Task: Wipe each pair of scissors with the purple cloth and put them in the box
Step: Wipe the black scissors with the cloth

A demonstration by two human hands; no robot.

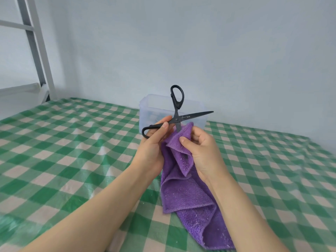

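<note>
My left hand [154,142] grips one handle of a pair of black scissors [177,108], held in the air with the blades spread wide. One blade points right; the other goes down into the purple cloth [187,193]. My right hand [201,150] pinches the top of the cloth around that lower blade, and the rest of the cloth hangs down onto the bed. Just behind the scissors stands the clear plastic box [145,113], with dark items dimly visible inside.
A green and cream checked sheet [72,151] covers the flat surface. A pale wall runs close behind the box. A grey metal ladder frame [36,50] stands at the far left.
</note>
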